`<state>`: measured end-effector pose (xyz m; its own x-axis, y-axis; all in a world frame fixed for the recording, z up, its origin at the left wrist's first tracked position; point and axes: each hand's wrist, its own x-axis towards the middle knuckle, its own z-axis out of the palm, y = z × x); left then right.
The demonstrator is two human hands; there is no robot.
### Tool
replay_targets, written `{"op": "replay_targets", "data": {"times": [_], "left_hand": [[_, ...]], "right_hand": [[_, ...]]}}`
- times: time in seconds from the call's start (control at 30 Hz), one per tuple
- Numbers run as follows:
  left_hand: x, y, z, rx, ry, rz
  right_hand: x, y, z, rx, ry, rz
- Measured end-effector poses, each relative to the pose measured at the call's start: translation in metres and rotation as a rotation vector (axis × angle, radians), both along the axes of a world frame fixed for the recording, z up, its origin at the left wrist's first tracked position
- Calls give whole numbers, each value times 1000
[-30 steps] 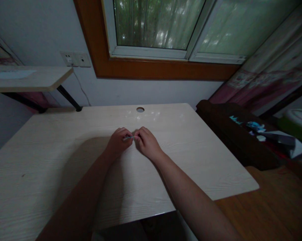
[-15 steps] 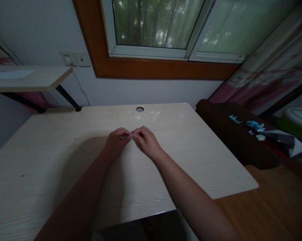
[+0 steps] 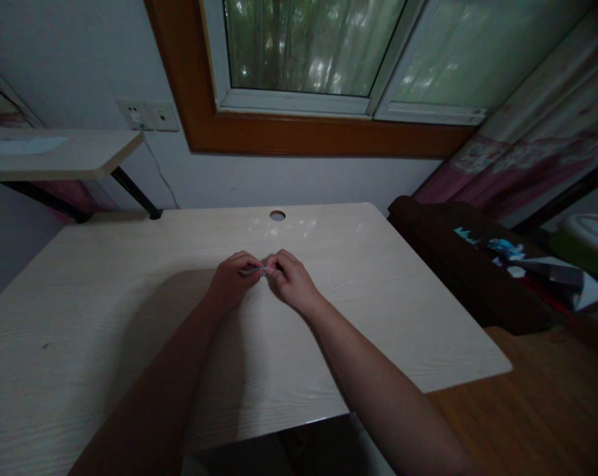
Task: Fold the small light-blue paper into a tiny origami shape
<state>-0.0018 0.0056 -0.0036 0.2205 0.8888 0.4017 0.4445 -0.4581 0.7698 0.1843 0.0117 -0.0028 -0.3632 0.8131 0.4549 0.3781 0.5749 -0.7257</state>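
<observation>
Over the middle of the pale wood-grain desk (image 3: 378, 317), both hands meet with their fingertips almost touching. My left hand (image 3: 233, 277) is closed in a pinch on a small thin bluish strip (image 3: 253, 270), whose kind is too small to make out. From the other side, the thumb and fingers of my right hand (image 3: 292, 279) pinch the strip's right end. Most of it is hidden by the fingers. Both forearms reach in from the near edge.
Behind the hands, a round cable hole (image 3: 278, 215) pierces the desk. A raised shelf (image 3: 81, 155) on black legs stands at the left back. Right of the desk, a dark brown piece of furniture (image 3: 428, 244) carries crumpled blue and white items (image 3: 506, 249). A window rises behind.
Both hands stay in place with slight finger movement. The strip shows more clearly by the left fingers, and the teal bit below the fingertips shows less.
</observation>
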Motion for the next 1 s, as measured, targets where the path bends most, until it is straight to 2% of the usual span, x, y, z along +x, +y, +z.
{"op": "replay_targets", "data": {"times": [0.17, 0.3, 0.5, 0.8, 1.0], "left_hand": [[-1, 0, 0, -22, 9, 26], [-2, 0, -2, -100, -28, 71], [-1, 0, -5, -191, -115, 54], [-1, -1, -2, -182, -72, 44], [-2, -1, 1, -189, -68, 20]], "right_hand": [[0, -1, 0, 11, 12, -10], [-1, 0, -1, 9, 53, -39], [-2, 2, -4, -49, 127, -43], [-5, 2, -6, -146, 204, -15], [-4, 2, -5, -150, 210, 28]]}}
